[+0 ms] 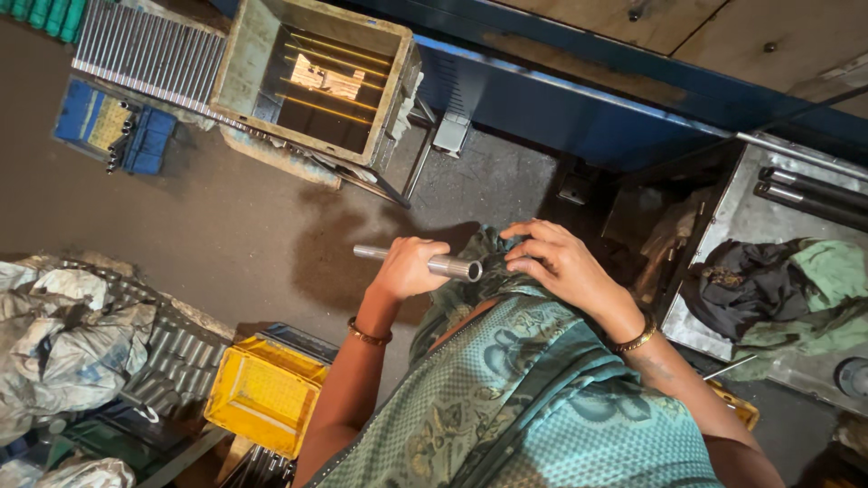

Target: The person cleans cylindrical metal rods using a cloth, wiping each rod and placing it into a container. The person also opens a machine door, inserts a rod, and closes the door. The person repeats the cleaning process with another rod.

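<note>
My left hand is closed around a short grey metal tube, which it holds level above the dark floor. The tube's open end points right. My right hand is just beside that end, its bent fingers gripping a bunched fold of the teal patterned cloth that I wear. The cloth bunch touches the tube's open end. Both wrists carry gold-coloured bangles.
A yellow crate sits at the lower left by a stack of metal tubes and grey sacks. A dirty open bin stands at the top on a ribbed rack. At the right, a metal tray holds rags and dark rods.
</note>
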